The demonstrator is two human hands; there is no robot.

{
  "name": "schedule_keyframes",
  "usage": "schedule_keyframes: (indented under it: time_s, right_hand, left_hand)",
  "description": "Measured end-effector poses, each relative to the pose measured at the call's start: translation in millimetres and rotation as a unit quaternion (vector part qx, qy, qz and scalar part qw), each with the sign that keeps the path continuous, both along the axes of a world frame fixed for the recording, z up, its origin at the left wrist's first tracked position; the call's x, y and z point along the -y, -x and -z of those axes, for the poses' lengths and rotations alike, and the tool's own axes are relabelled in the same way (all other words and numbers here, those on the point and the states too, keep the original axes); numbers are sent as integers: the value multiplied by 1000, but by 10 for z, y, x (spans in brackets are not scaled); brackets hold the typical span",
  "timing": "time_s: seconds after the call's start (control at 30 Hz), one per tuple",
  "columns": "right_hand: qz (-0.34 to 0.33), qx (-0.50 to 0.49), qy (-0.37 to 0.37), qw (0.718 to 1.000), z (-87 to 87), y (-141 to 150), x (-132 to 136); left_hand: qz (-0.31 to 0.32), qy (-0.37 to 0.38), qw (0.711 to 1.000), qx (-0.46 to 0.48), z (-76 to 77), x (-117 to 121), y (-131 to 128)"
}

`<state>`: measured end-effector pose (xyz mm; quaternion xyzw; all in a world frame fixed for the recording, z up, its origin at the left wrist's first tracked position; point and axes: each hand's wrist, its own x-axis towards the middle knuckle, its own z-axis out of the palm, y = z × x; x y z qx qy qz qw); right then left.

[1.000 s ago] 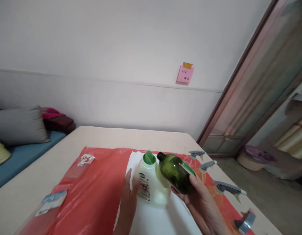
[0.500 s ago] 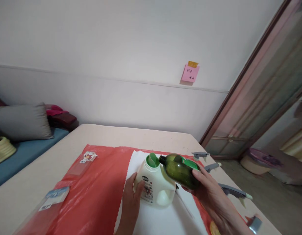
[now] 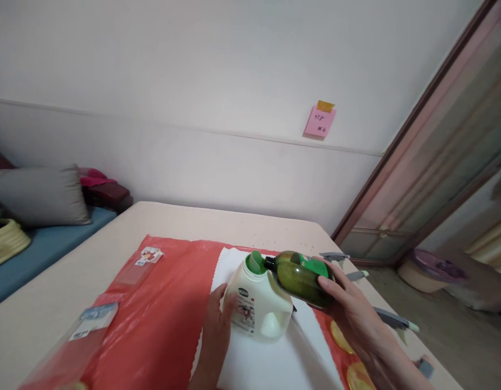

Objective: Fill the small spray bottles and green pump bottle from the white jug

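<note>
A pale green-white plastic jug [image 3: 258, 311] with a printed label and a moulded handle stands upright on a white cloth [image 3: 270, 365]. Its mouth holds a green pouring spout [image 3: 256, 262]. My left hand [image 3: 218, 319] is wrapped round the jug's left side. In my right hand [image 3: 344, 295] is a dark green bottle [image 3: 301, 275] with a green label, tipped almost level. The bottle's black neck [image 3: 269, 263] points left at the jug's mouth, right by the spout. Whether liquid is flowing I cannot make out.
Beneath the cloth lies red plastic sheeting [image 3: 165, 303] on a beige table [image 3: 185, 216]. Clear packets [image 3: 96, 319] rest at left. Grey clips [image 3: 392, 318] line the right side, near yellow discs [image 3: 342, 336]. A pink note [image 3: 319, 122] hangs on the wall.
The bottle has turned a little closer to level, its neck now nearer the jug's spout. My left hand keeps its place on the jug. The view has shifted slightly.
</note>
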<state>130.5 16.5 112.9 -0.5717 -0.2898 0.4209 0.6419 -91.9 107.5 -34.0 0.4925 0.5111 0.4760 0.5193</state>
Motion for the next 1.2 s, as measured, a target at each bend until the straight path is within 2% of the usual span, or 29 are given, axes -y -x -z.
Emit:
schedule_keyframes:
  time_s: [0.1,0.33,0.57,0.87,1.2]
  right_hand:
    - [4,6,4,1000,-10,-12,-2]
    - [17,34,4,999,-73,2,-20]
    - [24,55,18,998,-103,5,-31]
    - [30,68,21,997,-105,2,-29]
    - [46,92,30,994,-202,71,-32]
  left_hand:
    - [-2,10,1000,-4,-18,-9,37]
    - [-15,-15,1000,11,-210,-6,113]
    - [-103,9,994,35,-66,-135,165]
    - [-114,17,992,43,-18,-157,191]
    - [-122,13,991,48,-16,-174,199]
